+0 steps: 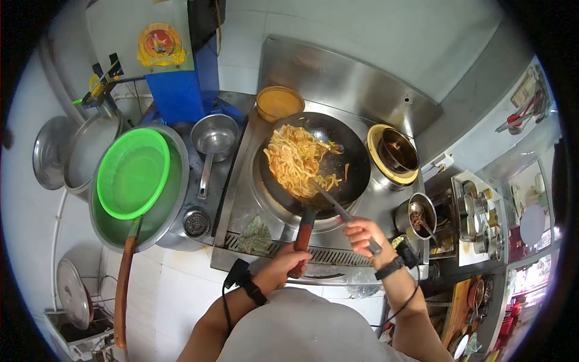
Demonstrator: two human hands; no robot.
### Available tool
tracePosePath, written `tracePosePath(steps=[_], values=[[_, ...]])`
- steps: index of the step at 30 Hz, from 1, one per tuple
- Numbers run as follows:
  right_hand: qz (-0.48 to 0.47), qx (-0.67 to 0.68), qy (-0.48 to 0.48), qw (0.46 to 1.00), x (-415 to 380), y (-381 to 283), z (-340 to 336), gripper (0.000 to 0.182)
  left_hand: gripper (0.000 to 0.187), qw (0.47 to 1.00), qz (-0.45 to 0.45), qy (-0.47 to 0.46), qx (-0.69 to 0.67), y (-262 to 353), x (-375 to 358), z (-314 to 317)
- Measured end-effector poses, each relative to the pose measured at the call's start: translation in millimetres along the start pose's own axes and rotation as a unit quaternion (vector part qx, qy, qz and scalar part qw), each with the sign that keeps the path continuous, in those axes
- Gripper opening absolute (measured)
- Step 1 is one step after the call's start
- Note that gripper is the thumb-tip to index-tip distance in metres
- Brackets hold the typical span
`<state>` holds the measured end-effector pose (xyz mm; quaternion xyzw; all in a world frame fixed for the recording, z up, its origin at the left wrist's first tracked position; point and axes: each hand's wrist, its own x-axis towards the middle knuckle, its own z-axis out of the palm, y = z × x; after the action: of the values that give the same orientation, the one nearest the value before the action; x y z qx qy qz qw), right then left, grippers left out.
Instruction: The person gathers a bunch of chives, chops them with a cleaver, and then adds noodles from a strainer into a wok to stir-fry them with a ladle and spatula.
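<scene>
A black wok [354, 158] sits on the stove burner, with a heap of noodles [294, 155] and some vegetable shreds on its left side. My left hand [288, 263] is closed around the lower end of the wok's reddish-brown wooden handle [304, 232]. In my right hand [363, 237] is a long-handled metal cooking utensil [335, 207], gripped with the fingers wrapped round it. It slants down to the left into the wok, and its head is hidden among the noodles. A crumpled greenish cloth [255, 235] lies on the stove's front, left of the wok handle.
Behind the wok stands a tan bowl [280, 102]; right of it are a dark pot [398, 151] and a steel pot [416, 215] with a spoon. At left are a steel saucepan [215, 136] and a green basket [134, 174] over a large basin [181, 181].
</scene>
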<state>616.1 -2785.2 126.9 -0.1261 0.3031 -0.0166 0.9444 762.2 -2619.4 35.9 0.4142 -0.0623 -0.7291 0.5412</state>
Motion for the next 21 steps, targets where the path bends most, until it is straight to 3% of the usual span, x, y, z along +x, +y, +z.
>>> tracePosePath(steps=[8,11,15,17,18,20,21], values=[[-0.104,-0.207,0.147,0.962,-84.6,-1.7,37.0,0.033,0.021,1.0,-0.01,0.016,0.002,-1.4,4.1,-0.7],[-0.133,-0.379,0.24,0.884,-102.1,-2.5,53.4,0.035,0.025,1.0,-0.009,-0.011,0.005,-3.8,8.3,-6.6],[-0.136,-0.464,0.26,0.835,-106.7,1.0,67.1,0.04,0.029,1.0,-0.019,-0.009,-0.002,-5.1,8.9,-6.2],[-0.132,-0.624,0.289,0.713,-104.9,-0.9,61.2,0.045,0.028,0.999,-0.02,-0.016,-0.02,-7.2,8.9,-8.3],[-0.128,-0.629,0.287,0.711,-103.1,-3.4,59.3,0.045,0.028,0.999,-0.017,-0.015,-0.026,-7.4,9.0,-9.3],[-0.137,-0.718,0.317,0.604,-100.0,-10.0,49.1,0.047,0.026,1.0,-0.009,-0.029,-0.004,-7.3,7.9,-10.1],[-0.235,-0.831,0.267,0.427,-93.1,-24.4,16.9,0.045,0.026,1.0,-0.008,-0.027,-0.007,-6.4,6.5,-8.8]])
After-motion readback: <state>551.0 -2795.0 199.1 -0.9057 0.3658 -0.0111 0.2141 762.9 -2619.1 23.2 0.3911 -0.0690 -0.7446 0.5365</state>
